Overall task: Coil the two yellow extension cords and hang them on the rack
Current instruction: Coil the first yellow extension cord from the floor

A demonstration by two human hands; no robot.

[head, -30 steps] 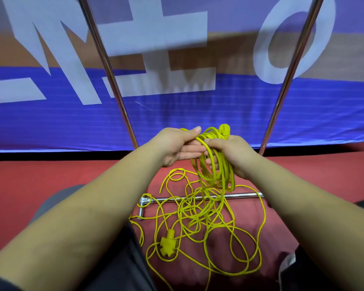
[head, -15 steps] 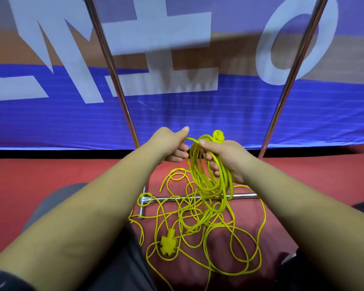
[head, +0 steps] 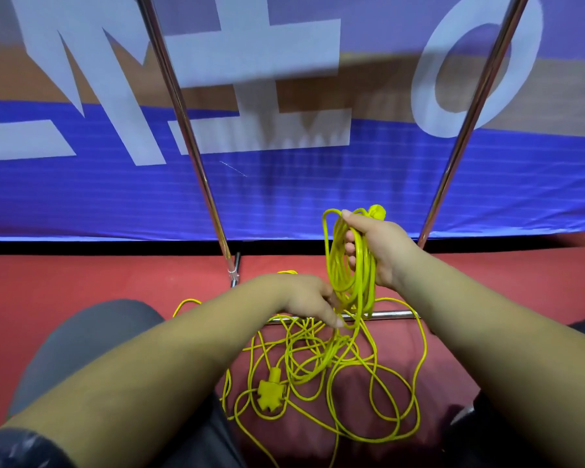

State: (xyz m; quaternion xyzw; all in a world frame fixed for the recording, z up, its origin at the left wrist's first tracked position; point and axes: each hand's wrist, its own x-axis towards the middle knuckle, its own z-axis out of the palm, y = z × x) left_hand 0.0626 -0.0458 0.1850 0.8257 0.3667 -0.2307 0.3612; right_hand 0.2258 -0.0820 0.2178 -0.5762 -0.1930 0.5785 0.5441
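Note:
My right hand (head: 380, 251) grips a bundle of yellow cord loops (head: 350, 271) held upright, with a yellow plug end (head: 376, 211) sticking out above the fist. My left hand (head: 306, 300) is lower, at the bottom of the loops, its fingers curled on a strand of the same cord. The loose rest of the yellow cord (head: 345, 376) lies tangled on the red floor, with a yellow socket block (head: 270, 391) at its near left. I cannot tell the two cords apart in the tangle.
The rack's chrome poles rise at the left (head: 183, 136) and right (head: 470, 130), and its base bar (head: 389, 314) crosses the floor under the loops. A blue banner (head: 284, 190) hangs behind. My knees in dark trousers (head: 81, 349) frame the tangle.
My left hand has let go at the top of the coil and dropped down to the loose cord below. My right hand still holds the loops and has shifted slightly right.

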